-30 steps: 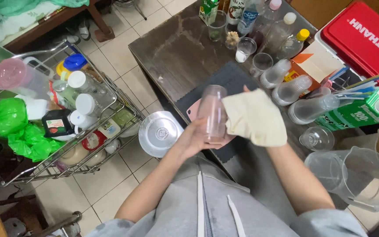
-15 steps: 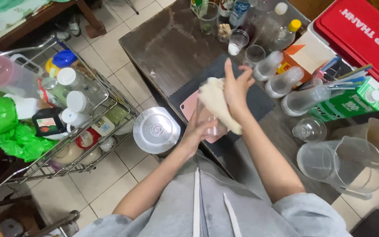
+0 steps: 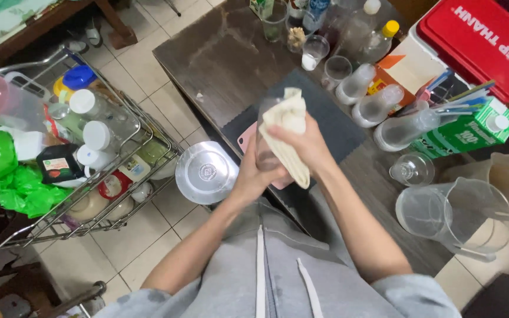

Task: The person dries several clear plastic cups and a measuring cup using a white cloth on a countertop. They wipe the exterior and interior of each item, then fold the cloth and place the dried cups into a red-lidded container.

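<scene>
My view is evenly lit by soft indoor light from overhead. Shadows under my fingers [image 3: 293, 138] are faint. Pale glare sits on the dark table [image 3: 219, 53] beyond them. Edges bend; slight blur throughout.

One head-worn camera looks steeply down, close above the table [image 3: 219, 56].

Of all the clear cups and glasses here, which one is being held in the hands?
The tall clear plastic cup over the table edge: gripped by the left hand, while the right hand presses a cream cloth on it. The others stand untouched.
</scene>
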